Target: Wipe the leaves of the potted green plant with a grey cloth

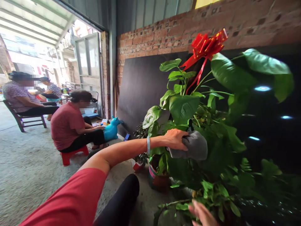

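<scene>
— So, what did the hands hold?
— I saw the left hand [175, 139] gripping a grey cloth [194, 146] on the big plant [188, 106], three o'clock from the wrist. I couldn't tell about the right hand [202, 215], at six o'clock.
— What could go wrong?
— Rubbing hard could rip a leaf.

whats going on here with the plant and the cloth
The person's left hand presses a grey cloth against the leaves of a big potted plant topped with a red bow. Their right hand is low at the frame's edge, touching the plant's lower leaves. Smaller pots stand on the concrete floor beside it. Other people sit near the open doorway, one on a red stool.
</scene>
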